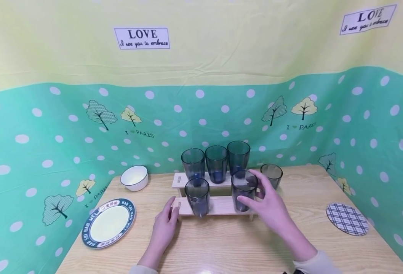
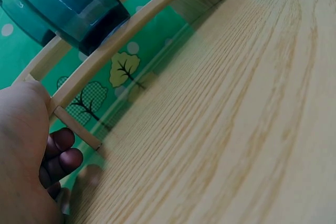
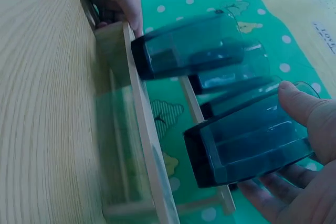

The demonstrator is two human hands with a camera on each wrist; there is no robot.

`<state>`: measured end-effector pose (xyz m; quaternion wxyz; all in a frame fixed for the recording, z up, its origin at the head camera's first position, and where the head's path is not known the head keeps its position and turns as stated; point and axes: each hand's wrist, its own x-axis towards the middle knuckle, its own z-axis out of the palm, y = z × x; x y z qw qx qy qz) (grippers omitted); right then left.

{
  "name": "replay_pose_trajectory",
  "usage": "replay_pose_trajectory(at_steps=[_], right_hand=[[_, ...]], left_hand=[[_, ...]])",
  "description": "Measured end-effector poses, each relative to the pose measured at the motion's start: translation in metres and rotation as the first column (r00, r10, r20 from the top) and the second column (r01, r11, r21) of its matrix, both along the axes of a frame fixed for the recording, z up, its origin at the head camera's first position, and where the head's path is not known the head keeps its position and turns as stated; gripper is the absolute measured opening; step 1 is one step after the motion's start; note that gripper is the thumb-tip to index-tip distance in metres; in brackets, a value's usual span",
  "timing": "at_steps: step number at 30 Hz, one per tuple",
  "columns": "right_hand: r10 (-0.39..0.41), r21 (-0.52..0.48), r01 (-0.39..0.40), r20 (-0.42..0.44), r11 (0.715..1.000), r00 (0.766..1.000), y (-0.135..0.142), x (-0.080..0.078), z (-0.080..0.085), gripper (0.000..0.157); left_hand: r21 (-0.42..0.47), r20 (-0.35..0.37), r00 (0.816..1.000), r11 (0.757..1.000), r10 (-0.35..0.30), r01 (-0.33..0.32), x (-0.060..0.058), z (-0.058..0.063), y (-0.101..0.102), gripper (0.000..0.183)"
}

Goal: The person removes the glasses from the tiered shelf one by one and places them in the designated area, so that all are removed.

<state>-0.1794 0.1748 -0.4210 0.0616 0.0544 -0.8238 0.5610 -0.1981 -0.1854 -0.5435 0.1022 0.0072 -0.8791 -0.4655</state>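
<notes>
A two-tier wooden rack [image 1: 222,205] stands on the table. My left hand [image 1: 165,224] grips the left end of its lower shelf, thumb on top; in the left wrist view, curled fingers [image 2: 63,163] show beside the rack's leg. My right hand [image 1: 270,209] holds a dark tinted glass [image 1: 244,186] upright by its sides, at the right part of the lower shelf. In the right wrist view a gap shows between that glass's base [image 3: 199,161] and the shelf's front edge. Another tinted glass [image 1: 198,198] stands on the lower shelf's left part. Three more glasses [image 1: 216,163] stand on the upper shelf.
Behind my right hand, a tinted glass [image 1: 273,175] stands right of the rack. To the left are a white bowl [image 1: 134,178] and a plate with a dark patterned rim [image 1: 127,220]. A checkered round mat [image 1: 347,219] lies at the right. A green dotted cloth [image 1: 201,121] hangs behind.
</notes>
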Motion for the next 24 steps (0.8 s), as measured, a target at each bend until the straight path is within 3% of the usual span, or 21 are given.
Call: replay_pose_trajectory(at_steps=[9,24], right_hand=[[-0.047,0.048,0.047,0.004,0.998,0.999,0.036,0.007,0.005,0.104],[-0.140,0.078,0.141,-0.017,0.987,0.990,0.093,0.013,-0.005,0.106]], left_hand=[[0.007,0.001,1.000,1.000,-0.001,0.001,0.000,0.000,0.001,0.051],[0.001,-0.009,1.000,1.000,0.001,-0.001,0.000,0.000,0.000,0.051]])
